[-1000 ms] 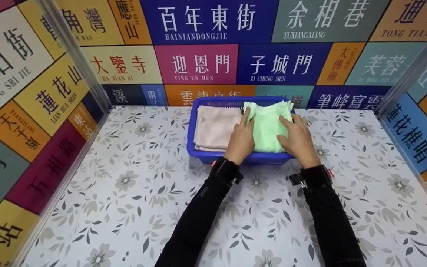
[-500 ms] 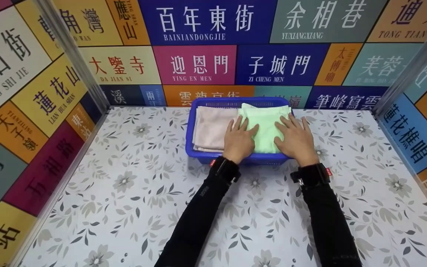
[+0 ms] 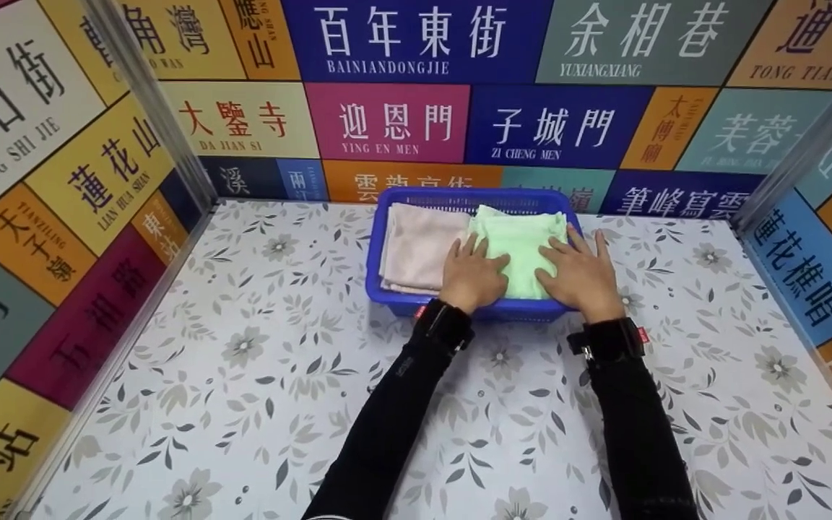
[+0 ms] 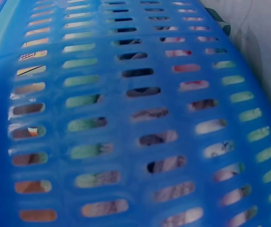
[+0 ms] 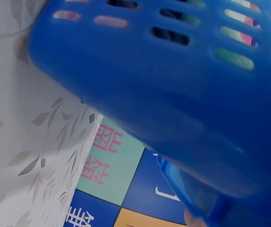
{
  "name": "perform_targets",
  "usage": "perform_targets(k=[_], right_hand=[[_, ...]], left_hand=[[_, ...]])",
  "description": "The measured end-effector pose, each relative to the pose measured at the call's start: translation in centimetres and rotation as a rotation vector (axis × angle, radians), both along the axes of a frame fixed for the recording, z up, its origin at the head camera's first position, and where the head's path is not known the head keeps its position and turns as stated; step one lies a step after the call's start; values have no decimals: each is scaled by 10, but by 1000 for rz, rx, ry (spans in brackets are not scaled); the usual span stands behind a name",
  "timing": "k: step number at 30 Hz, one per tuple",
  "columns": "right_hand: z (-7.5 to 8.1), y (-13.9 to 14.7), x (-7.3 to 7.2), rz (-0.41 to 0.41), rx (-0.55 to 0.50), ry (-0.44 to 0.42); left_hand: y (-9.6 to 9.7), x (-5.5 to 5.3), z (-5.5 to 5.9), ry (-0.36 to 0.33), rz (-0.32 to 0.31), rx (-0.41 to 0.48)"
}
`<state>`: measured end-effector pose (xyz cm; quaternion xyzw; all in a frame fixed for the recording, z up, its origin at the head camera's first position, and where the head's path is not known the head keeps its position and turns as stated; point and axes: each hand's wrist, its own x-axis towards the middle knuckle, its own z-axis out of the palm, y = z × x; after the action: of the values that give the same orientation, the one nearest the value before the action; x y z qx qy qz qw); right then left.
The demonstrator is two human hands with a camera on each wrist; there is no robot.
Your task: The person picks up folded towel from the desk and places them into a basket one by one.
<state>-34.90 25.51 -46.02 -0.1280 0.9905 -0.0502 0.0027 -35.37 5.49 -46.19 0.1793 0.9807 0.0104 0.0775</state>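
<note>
In the head view, a folded light green cloth [image 3: 521,235] lies in the right half of a blue slotted plastic basket [image 3: 375,249]. Beside it on the left is a stack of folded pale pink cloth [image 3: 419,249]. My left hand [image 3: 474,276] rests on the green cloth's near left part, fingers extended. On its right side lies my right hand [image 3: 584,278], fingers spread, the outer ones reaching over the basket's right rim. The left wrist view is filled by the slotted basket wall [image 4: 140,118]. In the right wrist view, the basket's outer side [image 5: 140,94] hides most of that hand.
The basket stands at the back of a table [image 3: 300,404] with a white floral cover, close to the back wall [image 3: 387,123] of coloured sign panels. Similar panels [image 3: 84,267] rise at the left and right sides.
My left hand has drawn back from the green cloth's far left corner toward its near edge. My right hand's fingers have spread. The green cloth's far edge sits slightly nearer and lower.
</note>
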Motion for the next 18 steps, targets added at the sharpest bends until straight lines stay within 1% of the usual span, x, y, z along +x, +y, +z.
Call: perform_targets(k=[2, 5, 8, 11, 14, 18], right_hand=[[0, -2, 0, -3, 5, -8], [1, -3, -1, 2, 6, -10], [1, -3, -3, 4, 4, -9], [0, -3, -3, 1, -3, -5], [-3, -2, -2, -5, -26, -3], [-4, 2, 0, -13, -72, 15]], left_hand=[[-2, 0, -1, -16, -1, 24], [-3, -1, 0, -33, 13, 68], [-4, 0, 2, -45, 29, 105], [-5, 1, 1, -46, 30, 132], [-5, 3, -1, -35, 33, 151], [-2, 4, -3, 5, 41, 197]])
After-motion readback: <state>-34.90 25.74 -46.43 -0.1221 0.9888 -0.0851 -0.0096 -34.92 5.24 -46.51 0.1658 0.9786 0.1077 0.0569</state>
